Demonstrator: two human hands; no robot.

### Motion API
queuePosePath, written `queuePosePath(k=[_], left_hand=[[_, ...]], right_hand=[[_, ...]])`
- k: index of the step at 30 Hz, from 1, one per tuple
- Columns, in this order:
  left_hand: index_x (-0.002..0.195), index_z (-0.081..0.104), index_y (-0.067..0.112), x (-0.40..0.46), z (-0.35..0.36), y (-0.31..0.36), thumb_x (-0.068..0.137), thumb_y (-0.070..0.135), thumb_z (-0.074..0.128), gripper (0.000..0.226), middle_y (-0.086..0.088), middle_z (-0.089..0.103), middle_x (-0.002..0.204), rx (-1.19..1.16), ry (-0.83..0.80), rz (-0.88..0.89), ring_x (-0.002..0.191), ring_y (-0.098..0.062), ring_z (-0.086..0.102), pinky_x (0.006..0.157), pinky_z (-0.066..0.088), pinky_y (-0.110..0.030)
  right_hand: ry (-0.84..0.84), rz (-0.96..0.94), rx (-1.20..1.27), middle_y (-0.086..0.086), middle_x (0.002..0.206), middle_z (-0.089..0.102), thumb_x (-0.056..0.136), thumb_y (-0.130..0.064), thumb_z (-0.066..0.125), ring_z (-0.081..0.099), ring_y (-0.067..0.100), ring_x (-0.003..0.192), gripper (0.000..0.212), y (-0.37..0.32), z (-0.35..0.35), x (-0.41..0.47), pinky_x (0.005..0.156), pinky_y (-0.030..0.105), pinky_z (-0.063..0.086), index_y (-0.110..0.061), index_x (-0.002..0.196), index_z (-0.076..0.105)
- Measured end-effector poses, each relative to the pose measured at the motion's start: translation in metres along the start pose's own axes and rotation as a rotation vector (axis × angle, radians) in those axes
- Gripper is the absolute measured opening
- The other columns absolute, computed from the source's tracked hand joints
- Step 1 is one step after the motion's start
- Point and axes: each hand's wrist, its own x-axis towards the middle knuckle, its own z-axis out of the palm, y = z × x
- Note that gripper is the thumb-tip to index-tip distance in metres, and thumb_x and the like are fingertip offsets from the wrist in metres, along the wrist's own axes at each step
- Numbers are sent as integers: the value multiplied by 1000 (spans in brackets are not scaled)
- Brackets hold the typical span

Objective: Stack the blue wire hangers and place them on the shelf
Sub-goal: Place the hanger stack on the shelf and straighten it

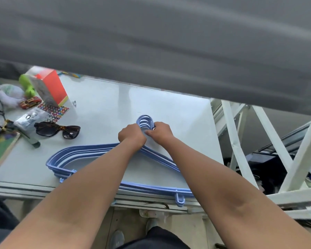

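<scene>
Overhead, a blurred grey shelf (169,42) spans the view above the white counter (104,108). Blue wire hangers (90,151) lie stacked on the counter's near part. Left hand (132,134) and right hand (159,131) both grip the necks below the bunched hooks. Sunglasses (58,129) lie left.
</scene>
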Motion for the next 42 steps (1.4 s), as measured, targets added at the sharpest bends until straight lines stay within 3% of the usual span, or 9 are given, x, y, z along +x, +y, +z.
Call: queuePosePath(k=[7,10,15,21,24,26,32,37,42], left_hand=[[108,60,15,-5,-5,-1,86,15,55,23,-5,65,111,-16,-19,-3,104,-26,64,77,47,-28],[106,61,14,-4,-7,-7,90,35,53,28,-6,65,111,-91,-26,29,103,-28,63,78,44,-30],[84,57,11,-10,-25,-56,94,52,41,45,-13,66,103,-91,64,79,84,-29,51,73,41,-34],[104,66,7,-40,-35,-158,93,47,50,44,-15,67,105,-143,264,-12,97,-33,59,78,47,-39],[112,67,8,-57,-36,-195,91,44,57,43,-15,68,108,-130,438,-38,101,-36,59,83,50,-44],[119,64,7,-60,-35,-215,90,45,59,47,-16,66,117,-174,417,-91,108,-38,57,87,48,-46],[122,63,8,-61,-18,-254,91,36,64,42,-12,64,122,-817,210,-125,112,-27,57,96,41,-41],[114,66,21,-63,-9,-249,97,23,55,20,-4,65,121,-1094,205,-90,116,-23,56,103,40,-43],[111,69,14,-62,-5,-234,97,16,54,20,-11,68,115,-1261,215,-74,106,-25,60,96,43,-38]], right_hand=[[-57,-46,33,4,116,66,90,-44,59,61,23,107,43,11,-12,-10,81,27,41,-16,123,60],[-111,-57,77,5,127,60,89,-48,62,58,23,114,62,21,-21,-34,91,30,43,-17,140,46],[-8,-67,108,4,124,62,92,-45,61,60,18,107,50,59,-46,-88,89,28,43,-18,133,51],[152,49,232,-6,111,65,92,-45,59,59,2,97,41,125,-56,-150,78,21,42,-20,125,58],[174,88,340,-5,115,64,90,-41,63,58,-2,101,36,140,-44,-169,82,24,44,-25,122,57],[155,99,415,-5,117,63,90,-39,64,59,2,104,35,140,-35,-176,84,26,44,-27,122,55],[223,134,592,-7,114,62,93,-28,63,57,1,104,29,133,-18,-184,81,22,43,-24,121,58],[310,143,674,-12,112,65,95,-24,61,59,9,109,16,136,-6,-190,80,17,43,-26,110,64],[399,112,713,-10,106,70,96,-17,58,62,6,103,16,132,8,-197,78,16,44,-28,103,67]])
